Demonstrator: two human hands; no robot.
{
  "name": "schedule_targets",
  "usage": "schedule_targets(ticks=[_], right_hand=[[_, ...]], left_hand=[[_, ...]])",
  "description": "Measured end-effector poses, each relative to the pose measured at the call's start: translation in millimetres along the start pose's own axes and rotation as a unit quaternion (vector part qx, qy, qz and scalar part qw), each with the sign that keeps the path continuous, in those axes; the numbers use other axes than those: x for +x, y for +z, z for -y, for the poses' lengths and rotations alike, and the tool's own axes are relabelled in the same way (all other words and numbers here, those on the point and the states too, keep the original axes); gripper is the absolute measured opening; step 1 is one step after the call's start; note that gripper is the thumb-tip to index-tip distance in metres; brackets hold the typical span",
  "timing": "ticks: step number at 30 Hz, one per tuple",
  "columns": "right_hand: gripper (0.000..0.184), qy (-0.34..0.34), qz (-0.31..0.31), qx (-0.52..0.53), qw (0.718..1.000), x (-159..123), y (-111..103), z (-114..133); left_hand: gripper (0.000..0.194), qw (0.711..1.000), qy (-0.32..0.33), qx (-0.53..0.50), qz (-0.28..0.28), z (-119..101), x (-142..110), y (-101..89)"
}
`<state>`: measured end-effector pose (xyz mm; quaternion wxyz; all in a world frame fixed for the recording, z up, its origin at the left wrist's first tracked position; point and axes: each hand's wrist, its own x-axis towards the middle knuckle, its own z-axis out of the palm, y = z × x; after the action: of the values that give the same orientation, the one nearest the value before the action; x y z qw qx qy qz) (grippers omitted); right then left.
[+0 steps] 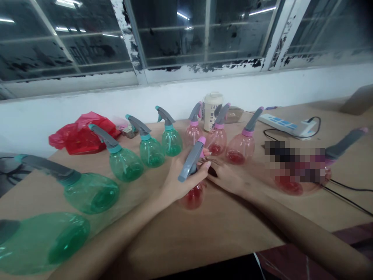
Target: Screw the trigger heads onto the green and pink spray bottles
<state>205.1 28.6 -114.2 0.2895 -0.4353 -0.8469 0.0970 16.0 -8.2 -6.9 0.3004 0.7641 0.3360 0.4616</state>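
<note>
Gripping the bottle (192, 197) by its neck, the left hand (174, 179) is wrapped closely around it, thumb along the near side, under the grey sprayer (190, 161). The right hand (225, 175) is half curled just beyond, its fingertips close to the trigger; whether they touch or hold anything, I cannot tell. The bottle is at the middle of the table (175, 241), its base seemingly resting there, red liquid low inside.

A hard pull on the trigger could send spray toward the cup (211, 116), since the nozzle (202, 140) points away from the person; a swing rightward could wet the power strip (287, 124). If the neck is loose, twisting there might make it leak. The left forearm lies near the green bottles (126, 169), so a careless elbow could topple one. Rounded bodies and top-heavy heads would make the pink bottles (240, 149) easy to knock over too.
</note>
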Motion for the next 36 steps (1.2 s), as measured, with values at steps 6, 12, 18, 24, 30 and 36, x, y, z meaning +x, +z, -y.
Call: schedule_targets(ticks=[6,12,18,24,30,36], right_hand=[[0.037,0.005,0.007,-0.011,1.000,0.5,-3.6,1.8],[0.039,0.025,0.017,-0.023,0.999,0.1,-6.9,5.8],[0.035,0.045,0.008,0.006,0.999,-0.2,-7.0,7.9],[0.034,0.047,0.014,0.008,0.999,-0.1,-9.5,10.7],[0.037,0.021,0.024,-0.017,0.999,-0.2,-7.2,11.0],[0.039,0.006,0.020,-0.014,1.000,0.3,-8.8,12.7]], left_hand=[[0.017,1.000,-0.001,-0.004,0.004,-1.7,0.2,-0.6],[0.019,1.000,-0.003,0.004,0.005,0.0,1.1,-0.8],[0.011,0.999,0.000,0.033,0.029,-4.4,6.6,-2.5],[0.014,0.998,-0.017,0.027,0.049,-4.5,8.9,-2.3],[0.014,0.999,-0.010,-0.018,0.034,-1.4,7.7,0.0],[0.012,1.000,-0.008,-0.020,0.018,-4.8,3.4,1.5]])
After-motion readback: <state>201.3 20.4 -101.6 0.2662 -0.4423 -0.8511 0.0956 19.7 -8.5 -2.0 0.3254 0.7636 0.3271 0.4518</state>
